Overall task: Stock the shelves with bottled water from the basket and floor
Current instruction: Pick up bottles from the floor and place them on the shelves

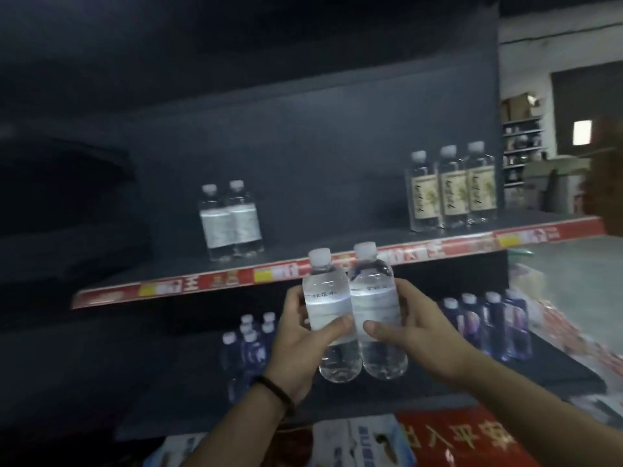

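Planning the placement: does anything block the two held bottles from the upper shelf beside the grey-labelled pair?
Nothing visible does: the upper shelf stands bare between the grey-labelled pair and the three yellow-labelled bottles.

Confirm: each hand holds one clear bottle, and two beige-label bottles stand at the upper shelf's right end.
Wrong count: the head view shows three beige-label bottles there on the upper shelf. The left hand holds one clear bottle, the right hand another.

White-label bottles [326, 308]: four, two held, two on upper shelf [337, 237]. Beige-label bottles [453, 193]: three. Blue bottles [488, 328]: too blurred.
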{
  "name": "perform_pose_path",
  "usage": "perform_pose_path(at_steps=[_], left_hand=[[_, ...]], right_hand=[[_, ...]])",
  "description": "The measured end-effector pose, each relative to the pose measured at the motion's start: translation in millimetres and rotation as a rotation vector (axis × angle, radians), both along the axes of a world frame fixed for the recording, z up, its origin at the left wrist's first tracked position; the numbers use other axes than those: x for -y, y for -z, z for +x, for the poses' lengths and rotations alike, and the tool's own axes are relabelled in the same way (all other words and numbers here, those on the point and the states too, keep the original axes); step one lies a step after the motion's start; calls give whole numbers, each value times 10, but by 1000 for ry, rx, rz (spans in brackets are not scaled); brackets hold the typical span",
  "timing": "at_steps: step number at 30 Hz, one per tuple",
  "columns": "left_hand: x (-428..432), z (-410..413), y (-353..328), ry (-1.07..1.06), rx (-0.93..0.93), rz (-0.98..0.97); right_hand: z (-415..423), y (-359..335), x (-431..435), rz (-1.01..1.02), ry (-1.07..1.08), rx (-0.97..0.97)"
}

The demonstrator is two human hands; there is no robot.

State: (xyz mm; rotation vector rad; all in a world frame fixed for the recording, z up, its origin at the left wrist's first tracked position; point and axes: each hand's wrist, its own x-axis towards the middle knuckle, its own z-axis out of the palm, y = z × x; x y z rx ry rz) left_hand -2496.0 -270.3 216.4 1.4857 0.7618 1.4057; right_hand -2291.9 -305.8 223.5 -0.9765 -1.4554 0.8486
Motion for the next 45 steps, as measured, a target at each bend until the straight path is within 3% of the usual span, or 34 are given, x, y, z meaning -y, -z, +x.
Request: perform_pose_path(at_steps=[7,15,20,25,29,34,45], left_hand=[[-404,-1062,-886,-217,-23,138],[-1354,-2124,-1469,-448,-158,253],[-1913,-2647,-1390,-527,-273,227],[-2284,-2943,-1262,-538,-237,206],[-2473,-3101,-1304,-477,-303,151],[-2542,-3297,-1357,-404,-302,70],[-2541,-3297,-1268,-506,-368,66]], right_hand=[[-1070,-847,-721,132,-46,46],[-2081,-1484,-1813,213,95,214],[-2613,-1404,-2241,181,176,274],[-3032,-1343,-2432,125,244,378],[-3263,-1355,-2477,111,311,437],[-3480,-1367,-2468,151,443,657],[-3716,-1366,-2437,135,393,609]])
